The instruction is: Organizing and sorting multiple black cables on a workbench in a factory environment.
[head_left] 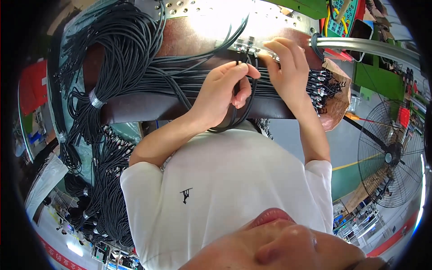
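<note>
My left hand is closed in a pinch on a black cable, just in front of a small metal fixture on the bench. Two cable ends run up into that fixture. My right hand rests at the fixture's right side, its fingers bent and the thumb close to the fingertips; whatever lies between them is too small to make out. Beneath both hands, a thick row of black cables stretches across the brown bench, their connector ends gathered at the right.
Large tied bundles of black cable hang over the bench's left end, with more bundles below. A perforated metal plate lies at the back under bright light. A curved metal bar and a big fan stand at the right.
</note>
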{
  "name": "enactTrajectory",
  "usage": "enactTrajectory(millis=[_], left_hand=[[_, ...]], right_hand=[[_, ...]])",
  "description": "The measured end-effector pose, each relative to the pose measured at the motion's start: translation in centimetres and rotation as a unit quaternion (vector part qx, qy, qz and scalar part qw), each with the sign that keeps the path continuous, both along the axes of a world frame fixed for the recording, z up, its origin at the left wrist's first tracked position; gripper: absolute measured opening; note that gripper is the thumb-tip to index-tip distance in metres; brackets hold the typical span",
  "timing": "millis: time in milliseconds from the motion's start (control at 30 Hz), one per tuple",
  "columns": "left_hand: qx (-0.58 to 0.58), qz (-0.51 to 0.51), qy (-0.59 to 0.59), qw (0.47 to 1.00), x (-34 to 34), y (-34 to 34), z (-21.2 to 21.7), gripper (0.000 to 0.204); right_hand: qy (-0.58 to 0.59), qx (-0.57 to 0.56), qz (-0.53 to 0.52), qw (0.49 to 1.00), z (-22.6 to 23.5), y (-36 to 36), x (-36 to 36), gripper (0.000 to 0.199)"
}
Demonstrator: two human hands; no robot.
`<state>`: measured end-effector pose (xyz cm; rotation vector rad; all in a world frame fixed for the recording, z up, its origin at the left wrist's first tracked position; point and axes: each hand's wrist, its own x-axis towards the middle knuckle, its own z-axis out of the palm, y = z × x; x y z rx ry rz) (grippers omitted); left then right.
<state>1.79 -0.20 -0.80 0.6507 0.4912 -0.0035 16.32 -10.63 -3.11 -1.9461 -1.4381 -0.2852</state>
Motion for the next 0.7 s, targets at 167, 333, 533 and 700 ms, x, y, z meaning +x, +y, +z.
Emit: enactTrajectory(millis=[167, 333, 533, 700], left_hand=[[0.141, -0.223, -0.023, 0.964, -0.7, 1.9, 2.2, 0.034], [0.251, -0.046, -0.024, 0.967, -0.2, 3.1, 3.8, 0.044], [0.152, -0.166, 0.019, 0.974, 1.7, 1.7, 1.6, 0.043], [0.096, -0.19, 0.06, 0.975, 3.0, 1.8, 1.4, 0.041]], right_hand=[[-0.111, 0.037, 0.018, 0.993, 0.0, -1.3, 2.3, 0.03], [-0.041, -0.028, 0.013, 0.999, -0.6, -3.3, 1.9, 0.031], [-0.068, -0.156, 0.101, 0.98, 0.6, -2.6, 2.3, 0.027], [-0.041, -0.159, 0.126, 0.978, 1.5, -2.3, 3.6, 0.025]])
